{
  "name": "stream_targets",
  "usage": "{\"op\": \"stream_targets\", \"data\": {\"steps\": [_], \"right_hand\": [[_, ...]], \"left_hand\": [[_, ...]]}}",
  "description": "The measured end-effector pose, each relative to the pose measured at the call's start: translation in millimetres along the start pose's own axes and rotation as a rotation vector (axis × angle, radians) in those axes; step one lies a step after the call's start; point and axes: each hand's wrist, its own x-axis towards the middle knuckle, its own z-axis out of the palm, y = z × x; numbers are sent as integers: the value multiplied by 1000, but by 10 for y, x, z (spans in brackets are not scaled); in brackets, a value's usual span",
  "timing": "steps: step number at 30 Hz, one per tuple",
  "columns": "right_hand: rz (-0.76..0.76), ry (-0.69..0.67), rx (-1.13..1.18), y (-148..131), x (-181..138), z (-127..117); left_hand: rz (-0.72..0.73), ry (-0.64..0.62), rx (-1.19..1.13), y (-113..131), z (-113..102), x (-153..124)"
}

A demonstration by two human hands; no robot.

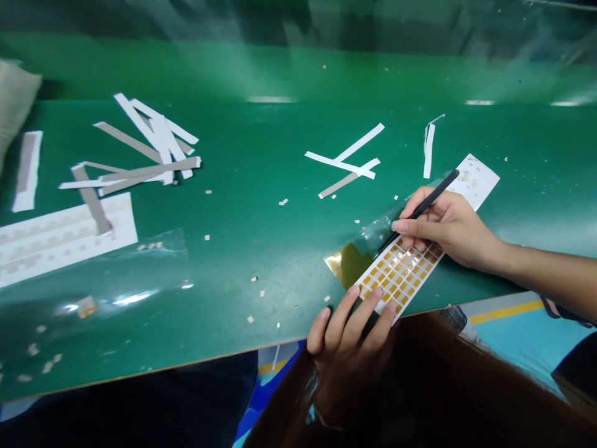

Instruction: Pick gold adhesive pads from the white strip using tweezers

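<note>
My right hand (445, 227) is closed around black tweezers (429, 202), held like a pen. Their tip points down-left to the upper edge of a white sheet (385, 274) with rows of small amber rectangles. That hand also rests over the upper part of the sheet and hides some of it. My left hand (354, 330) lies at the sheet's lower end by the table edge, fingers apart and fingertips on the sheet. Beside the sheet's left side is a gold-coloured film piece (352, 264) on clear film. A white strip end (476, 180) with grey marks shows beyond my right hand.
Cut white and grey paper strips (153, 149) lie heaped at the left, with more strips (347, 162) in the middle. A marked white sheet (69, 233) and clear film (140, 274) lie at left. Tiny scraps dot the green table (252, 218).
</note>
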Motion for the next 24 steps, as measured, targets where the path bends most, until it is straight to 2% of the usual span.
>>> {"op": "stream_targets", "data": {"steps": [16,24], "right_hand": [[40,85,-90,-51,9,61],[55,55,-91,-46,22,50]], "left_hand": [[-16,-6,-9,7,-2,11],[-6,-11,-2,5,2,11]]}}
